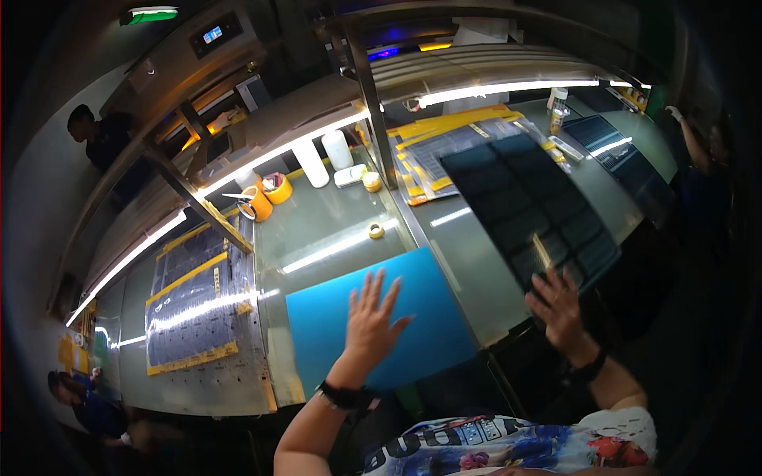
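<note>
A bright blue rectangular sheet (pixel 432 305) lies on the glass-topped table in front of me. Over its middle my left hand (pixel 371 321) is spread flat, palm down, with nothing gripped; whether it presses on the sheet or hovers just above, I cannot tell. To the right is a dark, glossy panel (pixel 516 190) with a faint grid, slanting away from me. My right hand (pixel 558 305) is at its near edge, fingers apart, and they overlap the panel's lower corner. Some contact is likely hidden there. A pale streak, perhaps a reflection, shows in the panel beside those fingers.
A small yellow tape roll (pixel 375 230) lies beyond the blue sheet. Orange cups (pixel 255 205) and white bottles (pixel 337 149) stand farther back. Yellow-taped film sheets (pixel 190 313) lie left. A metal post (pixel 373 103) rises between bays. People (pixel 91 404) work at both sides.
</note>
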Demonstrator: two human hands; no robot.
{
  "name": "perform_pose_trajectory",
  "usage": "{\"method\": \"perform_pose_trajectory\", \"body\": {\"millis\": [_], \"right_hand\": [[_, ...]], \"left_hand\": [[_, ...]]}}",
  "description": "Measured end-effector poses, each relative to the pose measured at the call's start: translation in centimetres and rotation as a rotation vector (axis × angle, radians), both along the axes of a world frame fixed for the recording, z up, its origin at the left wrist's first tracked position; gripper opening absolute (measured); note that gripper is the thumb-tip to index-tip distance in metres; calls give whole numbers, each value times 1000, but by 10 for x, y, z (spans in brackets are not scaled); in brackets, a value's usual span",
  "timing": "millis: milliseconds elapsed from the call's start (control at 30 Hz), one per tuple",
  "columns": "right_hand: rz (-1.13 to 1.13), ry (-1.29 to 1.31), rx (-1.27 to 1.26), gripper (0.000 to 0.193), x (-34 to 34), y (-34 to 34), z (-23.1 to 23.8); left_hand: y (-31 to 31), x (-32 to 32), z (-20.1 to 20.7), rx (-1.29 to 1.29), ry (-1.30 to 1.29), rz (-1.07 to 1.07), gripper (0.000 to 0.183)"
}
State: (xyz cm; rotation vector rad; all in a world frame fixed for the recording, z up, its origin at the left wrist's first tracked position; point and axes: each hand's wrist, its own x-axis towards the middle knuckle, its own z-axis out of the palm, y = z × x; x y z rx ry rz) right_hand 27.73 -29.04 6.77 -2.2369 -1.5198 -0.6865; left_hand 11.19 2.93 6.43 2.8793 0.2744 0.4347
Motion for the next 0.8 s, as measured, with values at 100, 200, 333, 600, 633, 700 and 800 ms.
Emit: {"method": "perform_pose_trajectory", "body": {"millis": [100,200,333,600,633,700,800], "right_hand": [[-15,298,-77,39,-22,-46,-74],[50,329,-99,34,-31,-50,-97],[161,420,-96,16,-24,-51,-79],[-189,403,444,8,20,-48,-14],[-259,469,445,6,31,-49,4],[-282,392,387,10,58,-47,18],[-271,517,318,8,73,-37,26]], "left_hand": [[-51,53,-19,-62,-47,-222,67],[-100,77,-51,-50,11,-292,66],[-127,97,-82,-22,86,-331,64],[-131,94,-90,-175,-242,-223,49],[-130,95,-86,-173,-236,-213,49],[-136,103,-79,-263,261,-349,46],[-153,113,-100,-138,43,-390,64]]}}
